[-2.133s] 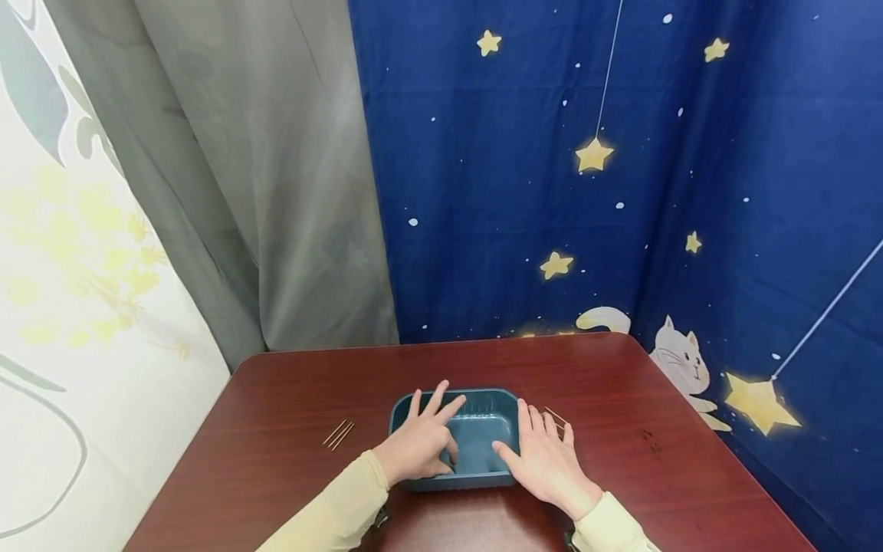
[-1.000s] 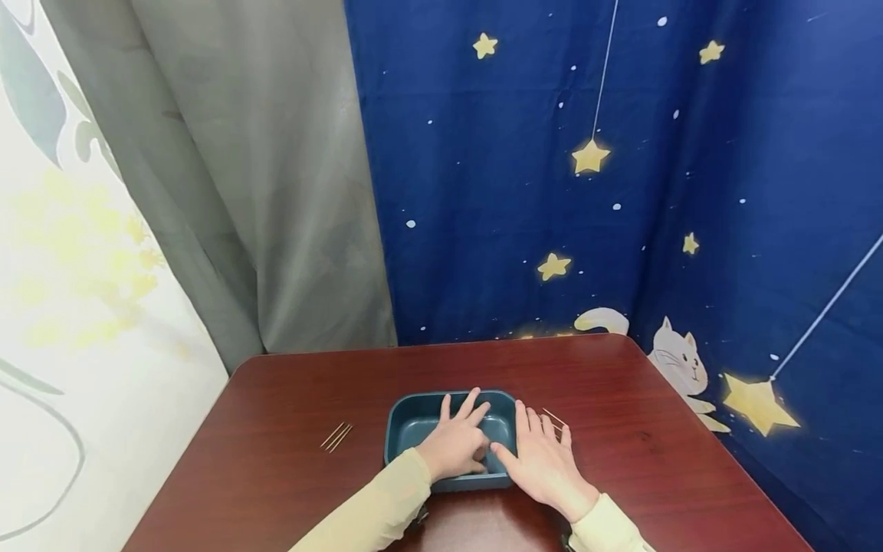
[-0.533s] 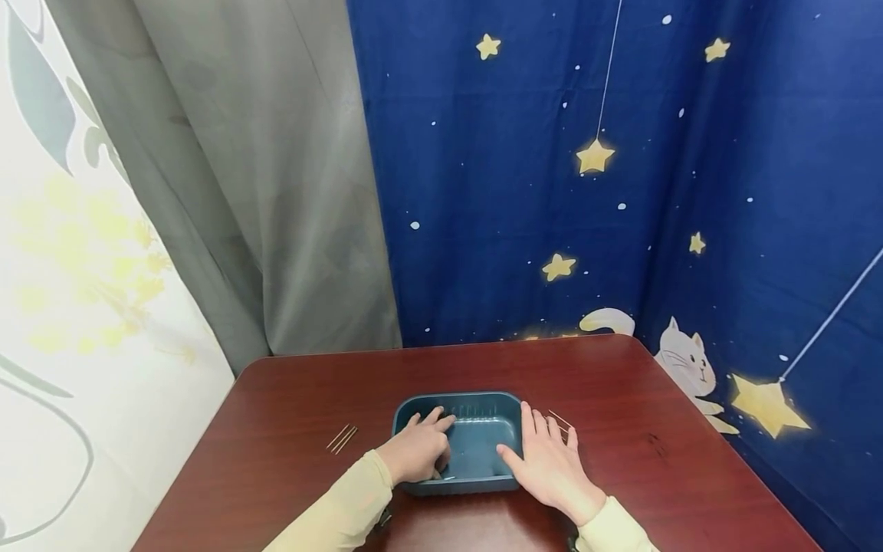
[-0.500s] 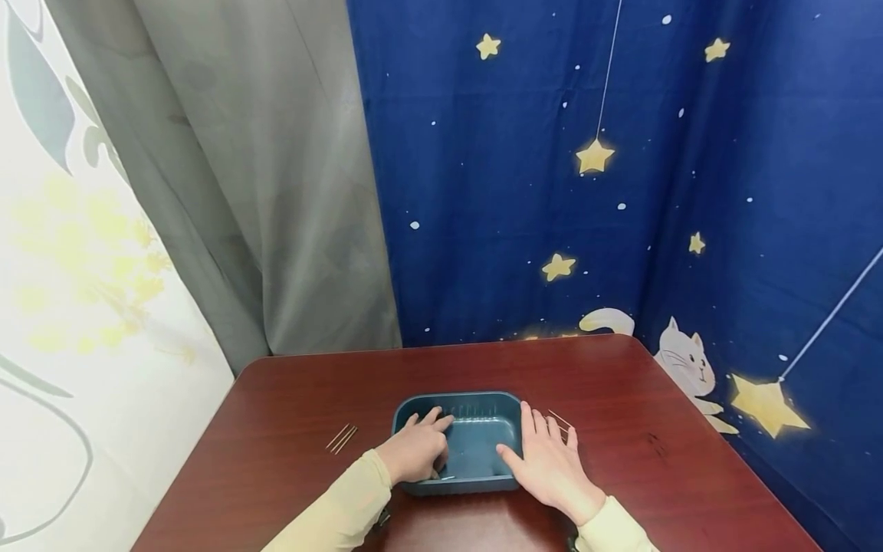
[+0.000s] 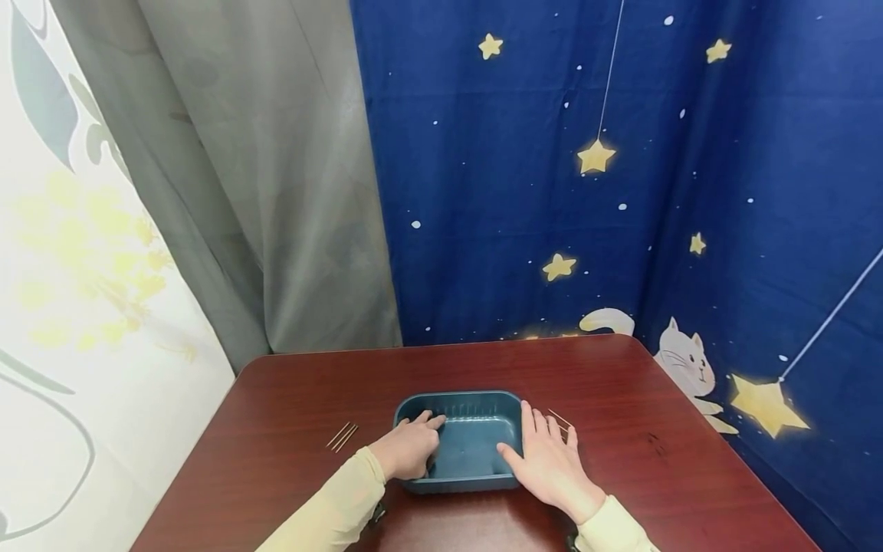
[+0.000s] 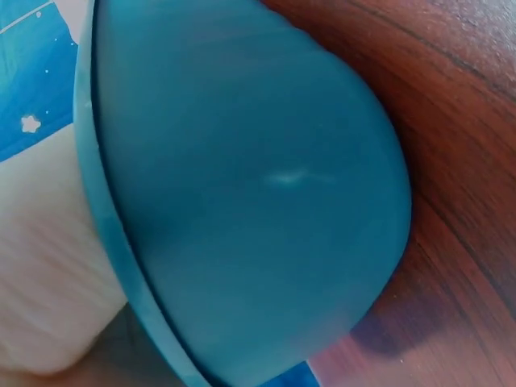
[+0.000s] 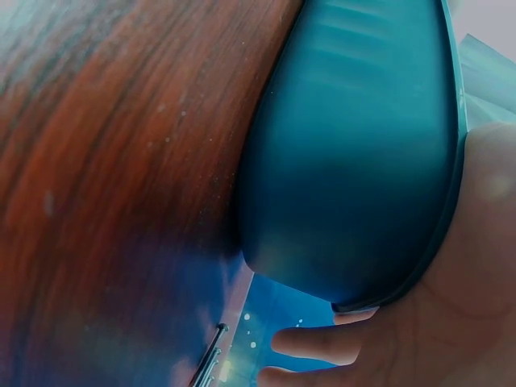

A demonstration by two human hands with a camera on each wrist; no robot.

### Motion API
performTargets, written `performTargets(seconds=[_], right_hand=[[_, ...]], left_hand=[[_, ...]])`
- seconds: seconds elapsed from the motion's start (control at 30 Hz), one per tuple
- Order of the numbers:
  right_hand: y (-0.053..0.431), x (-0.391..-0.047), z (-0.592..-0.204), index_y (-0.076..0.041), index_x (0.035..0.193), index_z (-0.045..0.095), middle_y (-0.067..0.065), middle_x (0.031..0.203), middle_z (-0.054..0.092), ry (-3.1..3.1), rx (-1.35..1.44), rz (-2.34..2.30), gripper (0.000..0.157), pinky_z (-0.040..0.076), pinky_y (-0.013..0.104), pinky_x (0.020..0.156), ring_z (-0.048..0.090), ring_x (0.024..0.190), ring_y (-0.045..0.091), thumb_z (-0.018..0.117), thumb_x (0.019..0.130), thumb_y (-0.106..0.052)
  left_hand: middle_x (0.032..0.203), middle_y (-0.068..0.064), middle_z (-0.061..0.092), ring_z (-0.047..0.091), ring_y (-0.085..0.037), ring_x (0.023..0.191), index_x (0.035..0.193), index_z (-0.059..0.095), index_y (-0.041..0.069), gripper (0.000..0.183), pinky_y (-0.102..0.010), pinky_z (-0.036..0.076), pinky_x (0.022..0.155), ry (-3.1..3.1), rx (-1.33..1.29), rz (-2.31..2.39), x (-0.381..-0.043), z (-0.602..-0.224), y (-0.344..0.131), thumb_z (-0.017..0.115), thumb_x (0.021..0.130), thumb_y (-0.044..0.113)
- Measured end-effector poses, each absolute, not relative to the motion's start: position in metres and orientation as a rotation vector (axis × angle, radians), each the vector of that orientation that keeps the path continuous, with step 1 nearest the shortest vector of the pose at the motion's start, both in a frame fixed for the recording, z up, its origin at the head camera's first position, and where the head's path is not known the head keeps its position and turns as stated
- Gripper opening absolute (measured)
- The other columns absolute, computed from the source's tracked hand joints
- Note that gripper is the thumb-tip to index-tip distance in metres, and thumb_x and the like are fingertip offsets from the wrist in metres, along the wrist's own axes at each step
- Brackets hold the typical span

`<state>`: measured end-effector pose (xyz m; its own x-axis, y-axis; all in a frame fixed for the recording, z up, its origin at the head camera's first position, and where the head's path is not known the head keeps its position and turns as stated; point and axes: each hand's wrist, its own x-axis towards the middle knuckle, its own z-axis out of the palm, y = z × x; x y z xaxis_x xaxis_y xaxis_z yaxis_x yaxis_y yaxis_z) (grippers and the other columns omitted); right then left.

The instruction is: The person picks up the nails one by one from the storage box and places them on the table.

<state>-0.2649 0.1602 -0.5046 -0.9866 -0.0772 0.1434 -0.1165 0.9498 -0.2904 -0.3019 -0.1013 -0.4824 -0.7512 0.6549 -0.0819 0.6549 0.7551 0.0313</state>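
A dark teal rectangular plastic basin [image 5: 476, 429] stands on the reddish-brown wooden table [image 5: 621, 383], between both hands. The left hand [image 5: 407, 448] reaches over the basin's left rim, its fingers [image 5: 431, 420] curled down inside; whether they pinch anything there cannot be told. The right hand [image 5: 548, 464] lies flat at the basin's right side, fingers [image 5: 527, 418] straight and slightly spread, the thumb resting on the rim. The right wrist view shows the palm [image 7: 476, 290] pressed against the rim from outside. A small set of thin wooden sticks [image 5: 560, 420] lies just beyond the right fingers. A second set of thin sticks [image 5: 341, 435] lies on the table left of the left fingers, apart from the basin.
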Motion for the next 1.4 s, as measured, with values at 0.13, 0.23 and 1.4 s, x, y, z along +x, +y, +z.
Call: performTargets(seconds=[0.13,0.23,1.4], right_hand=[[0.159,-0.266,-0.505,-0.005,0.158,0.028,0.017,0.154,0.041,-2.972,0.150,0.462,0.094,0.014,0.075,0.107,0.035,0.140,0.041,0.059,0.092,-0.063],[0.159,-0.266,-0.504,-0.005,0.158,0.028,0.017,0.154,0.040,-2.978,0.148,0.465,0.094,0.014,0.075,0.107,0.035,0.140,0.041,0.059,0.092,-0.063],[0.159,-0.265,-0.504,-0.004,0.159,0.027,0.018,0.155,0.040,-2.989,0.146,0.461,0.095,0.015,0.076,0.107,0.034,0.141,0.043,0.057,0.092,-0.065]], left_hand=[[0.153,-0.010,0.046,0.038,-0.041,0.142,0.058,0.062,0.025,0.036,-0.065,0.043,0.099,2.823,1.111,0.049,-0.303,-0.481,-0.104,0.083,0.076,0.002],[0.154,-0.010,0.045,0.038,-0.042,0.142,0.057,0.060,0.027,0.039,-0.067,0.042,0.099,2.801,1.138,0.077,-0.304,-0.480,-0.106,0.083,0.075,0.002],[0.165,-0.010,0.022,0.012,-0.037,0.152,0.058,0.053,0.031,0.034,-0.070,0.018,0.111,3.003,1.130,0.140,-0.296,-0.463,-0.111,0.079,0.078,0.019]])
